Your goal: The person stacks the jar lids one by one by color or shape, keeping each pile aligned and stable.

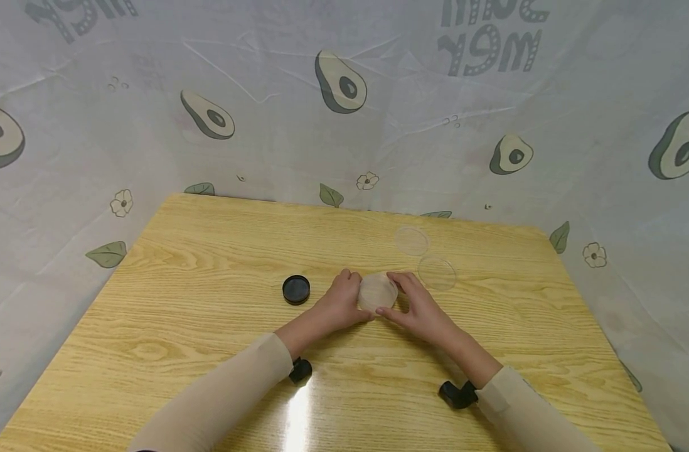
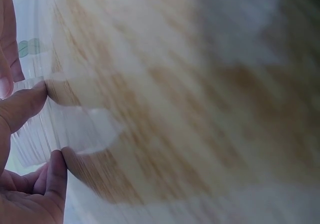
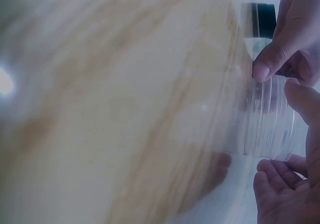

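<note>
Between both hands, just right of the middle of the table, stands a stack of clear round dishes (image 1: 378, 294); its ringed side shows as layers of clear dishes (image 3: 270, 119) in the right wrist view. My left hand (image 1: 341, 304) grips it from the left, thumb at the near edge and fingers at the far edge. From the right, my right hand (image 1: 420, 309) holds it with thumb and curled fingers around the rim. The left wrist view has fingertips pinching the clear dishes (image 2: 47, 126) low by the tabletop.
A round black lid (image 1: 296, 290) lies left of my left hand. Beyond my right hand, a clear disc (image 1: 437, 272) lies on the wooden table (image 1: 220, 251), with another clear disc (image 1: 411, 241) farther back. A printed curtain (image 1: 277, 157) hangs behind the table.
</note>
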Demonstrator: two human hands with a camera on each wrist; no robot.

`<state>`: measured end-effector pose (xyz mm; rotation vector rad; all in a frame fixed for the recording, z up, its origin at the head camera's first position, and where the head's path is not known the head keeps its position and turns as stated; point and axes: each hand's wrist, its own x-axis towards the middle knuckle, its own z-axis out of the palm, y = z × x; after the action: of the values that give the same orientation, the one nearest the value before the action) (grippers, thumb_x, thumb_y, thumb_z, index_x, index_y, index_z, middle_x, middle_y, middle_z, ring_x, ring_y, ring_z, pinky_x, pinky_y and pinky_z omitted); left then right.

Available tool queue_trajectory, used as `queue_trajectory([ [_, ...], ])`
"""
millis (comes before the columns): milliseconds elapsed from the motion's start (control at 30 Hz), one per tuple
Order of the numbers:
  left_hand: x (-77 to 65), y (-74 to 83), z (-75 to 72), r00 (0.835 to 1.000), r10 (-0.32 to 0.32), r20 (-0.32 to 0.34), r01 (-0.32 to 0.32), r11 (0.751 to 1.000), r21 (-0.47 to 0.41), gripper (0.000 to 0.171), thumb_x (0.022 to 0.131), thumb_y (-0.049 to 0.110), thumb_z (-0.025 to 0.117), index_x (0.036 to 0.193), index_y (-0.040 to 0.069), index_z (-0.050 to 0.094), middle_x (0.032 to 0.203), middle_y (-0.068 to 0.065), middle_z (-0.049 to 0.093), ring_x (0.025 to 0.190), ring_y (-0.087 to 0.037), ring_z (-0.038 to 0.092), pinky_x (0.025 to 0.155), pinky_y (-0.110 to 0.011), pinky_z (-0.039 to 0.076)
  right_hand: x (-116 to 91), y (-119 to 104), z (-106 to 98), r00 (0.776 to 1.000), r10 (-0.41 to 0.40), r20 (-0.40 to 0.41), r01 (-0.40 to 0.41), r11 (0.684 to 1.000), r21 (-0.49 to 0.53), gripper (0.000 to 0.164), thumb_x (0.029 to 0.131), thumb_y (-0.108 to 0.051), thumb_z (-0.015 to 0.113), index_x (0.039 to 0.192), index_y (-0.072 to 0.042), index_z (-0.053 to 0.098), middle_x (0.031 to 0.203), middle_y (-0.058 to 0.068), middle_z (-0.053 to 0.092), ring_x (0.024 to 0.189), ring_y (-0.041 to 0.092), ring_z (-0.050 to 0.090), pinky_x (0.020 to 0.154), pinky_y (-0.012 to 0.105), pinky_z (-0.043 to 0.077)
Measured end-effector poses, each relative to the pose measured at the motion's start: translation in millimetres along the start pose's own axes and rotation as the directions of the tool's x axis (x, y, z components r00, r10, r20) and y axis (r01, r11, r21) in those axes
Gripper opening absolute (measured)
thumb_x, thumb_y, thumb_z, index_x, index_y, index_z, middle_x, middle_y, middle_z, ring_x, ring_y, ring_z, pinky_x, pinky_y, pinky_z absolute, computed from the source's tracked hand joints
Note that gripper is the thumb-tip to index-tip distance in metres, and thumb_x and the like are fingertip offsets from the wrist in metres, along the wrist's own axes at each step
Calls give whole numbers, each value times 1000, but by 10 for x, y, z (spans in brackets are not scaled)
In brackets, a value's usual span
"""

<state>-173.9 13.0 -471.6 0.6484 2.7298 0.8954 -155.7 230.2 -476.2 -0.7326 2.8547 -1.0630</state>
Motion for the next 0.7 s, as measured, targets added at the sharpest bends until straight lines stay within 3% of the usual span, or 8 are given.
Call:
queue_trajectory([
  [333, 7, 7, 14, 1000, -13, 2, 13, 1000, 7, 71, 85, 32, 89, 133, -7, 54, 121, -18, 55, 106, -27, 54, 93, -43, 55, -10, -13, -15, 1000, -2, 1, 2, 1000, 17, 77, 93, -24, 81, 152, 7, 43, 146, 25, 51, 136, 40, 55, 111, 54, 49],
  [700, -12, 4, 32, 998, -60, -5, 60, 998, -4, 76, 84, 33, 90, 136, -9, 53, 126, -23, 55, 114, -34, 55, 97, -46, 55, -122, 18, -165, 997, 79, 8, -79, 997, 14, 81, 95, -32, 79, 156, 4, 39, 150, 23, 48, 140, 41, 51, 113, 56, 47],
])
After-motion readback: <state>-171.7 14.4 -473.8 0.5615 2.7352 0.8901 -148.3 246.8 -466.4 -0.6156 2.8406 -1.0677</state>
